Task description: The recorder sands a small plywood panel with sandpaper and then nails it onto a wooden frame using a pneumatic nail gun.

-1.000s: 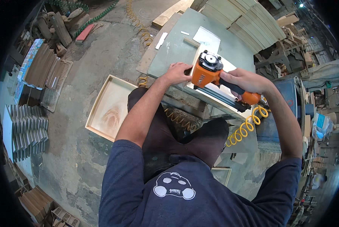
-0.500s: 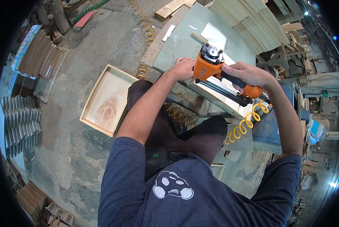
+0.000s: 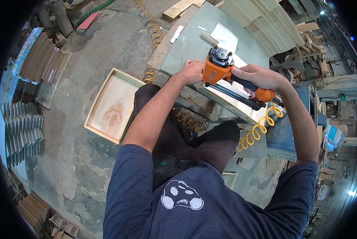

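My right hand (image 3: 262,77) is wrapped round the black grip of an orange nail gun (image 3: 219,68). The nail gun's head leans over the left end of a pale wooden piece (image 3: 236,104) at the worktable's near edge. Close by the tool's left side, my left hand (image 3: 193,71) has its fingers curled at that same end of the wood. The gun partly covers its fingertips and the spot it touches. From the rear of the nail gun a coiled yellow air hose (image 3: 262,126) hangs down to the right of my knee.
A shallow wooden tray (image 3: 114,107) rests to the left of my leg. On the grey-green worktable (image 3: 186,47) lie a white sheet (image 3: 225,36) and small wood strips. Stacked boards (image 3: 268,26) stand at its far right. Another yellow coiled hose (image 3: 156,38) crosses the floor.
The nail gun has shifted and tilted very slightly to the left in my right hand. My left hand has stayed in nearly the same place.
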The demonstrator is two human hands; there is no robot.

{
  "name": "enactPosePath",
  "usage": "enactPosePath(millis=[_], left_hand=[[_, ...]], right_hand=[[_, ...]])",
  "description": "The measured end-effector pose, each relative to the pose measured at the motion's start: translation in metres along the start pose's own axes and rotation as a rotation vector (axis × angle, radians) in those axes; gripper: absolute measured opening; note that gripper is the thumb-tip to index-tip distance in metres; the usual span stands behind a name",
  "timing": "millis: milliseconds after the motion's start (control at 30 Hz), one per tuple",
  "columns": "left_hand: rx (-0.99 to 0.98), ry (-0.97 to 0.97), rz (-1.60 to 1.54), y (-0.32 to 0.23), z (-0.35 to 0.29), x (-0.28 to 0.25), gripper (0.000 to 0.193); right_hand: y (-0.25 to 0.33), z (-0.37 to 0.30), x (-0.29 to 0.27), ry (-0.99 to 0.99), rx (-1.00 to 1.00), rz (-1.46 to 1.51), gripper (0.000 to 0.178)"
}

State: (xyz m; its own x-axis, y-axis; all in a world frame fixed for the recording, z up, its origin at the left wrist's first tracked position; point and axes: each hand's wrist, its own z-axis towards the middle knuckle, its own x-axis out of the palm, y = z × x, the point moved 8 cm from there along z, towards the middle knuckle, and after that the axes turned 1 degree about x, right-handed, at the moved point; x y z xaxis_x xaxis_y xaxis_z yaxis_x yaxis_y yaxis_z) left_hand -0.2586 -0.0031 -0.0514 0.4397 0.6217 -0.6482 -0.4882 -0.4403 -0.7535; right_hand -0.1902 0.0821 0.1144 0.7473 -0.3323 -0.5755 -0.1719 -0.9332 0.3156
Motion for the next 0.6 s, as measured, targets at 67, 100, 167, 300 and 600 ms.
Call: enactPosePath(millis=[67, 100, 167, 300, 600], left_hand=[[0.000, -0.004, 0.015, 0.002, 0.001, 0.002, 0.040], [-0.001, -0.008, 0.030, 0.004, 0.002, 0.003, 0.041], [0.010, -0.012, 0.028, 0.002, 0.001, 0.002, 0.041], [0.004, 0.017, 0.028, 0.000, 0.000, 0.001, 0.041], [0.042, -0.004, 0.042, 0.002, 0.002, 0.000, 0.041]], right_hand=[[0.001, 0.000, 0.000, -0.010, 0.008, -0.016, 0.071], [0.003, 0.000, -0.001, -0.014, 0.009, -0.032, 0.071], [0.004, -0.001, -0.001, -0.018, 0.012, -0.045, 0.071], [0.001, 0.000, 0.000, -0.011, 0.024, -0.035, 0.069], [0.013, -0.001, 0.001, -0.037, 0.000, -0.132, 0.067]])
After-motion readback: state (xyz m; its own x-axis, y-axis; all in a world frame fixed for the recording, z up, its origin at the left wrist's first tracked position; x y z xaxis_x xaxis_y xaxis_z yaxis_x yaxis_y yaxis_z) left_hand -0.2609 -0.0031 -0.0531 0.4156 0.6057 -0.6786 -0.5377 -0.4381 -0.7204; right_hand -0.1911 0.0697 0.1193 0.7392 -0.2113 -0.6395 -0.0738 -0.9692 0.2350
